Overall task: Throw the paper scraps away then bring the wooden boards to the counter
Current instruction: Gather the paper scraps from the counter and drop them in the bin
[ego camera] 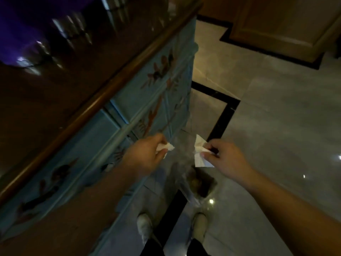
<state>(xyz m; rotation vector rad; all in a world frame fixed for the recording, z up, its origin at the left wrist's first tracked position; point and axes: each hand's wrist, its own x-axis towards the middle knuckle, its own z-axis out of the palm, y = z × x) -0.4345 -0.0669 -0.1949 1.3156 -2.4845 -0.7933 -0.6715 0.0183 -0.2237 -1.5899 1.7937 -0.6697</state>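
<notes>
Glossy grey floor tiles [276,126] with black border strips fill the right of the scene, and a blue painted cabinet [144,100] with a dark wooden top runs along the left. Both hands reach out over a clear-lined bin [199,183] standing on the floor near the person's shoes [200,226]. Left hand [145,154] has its fingers clenched around a crumpled white paper scrap [36,147]. Right hand [223,157] pinches a larger folded paper piece [200,154] between thumb and fingers, just above the bin's opening.
</notes>
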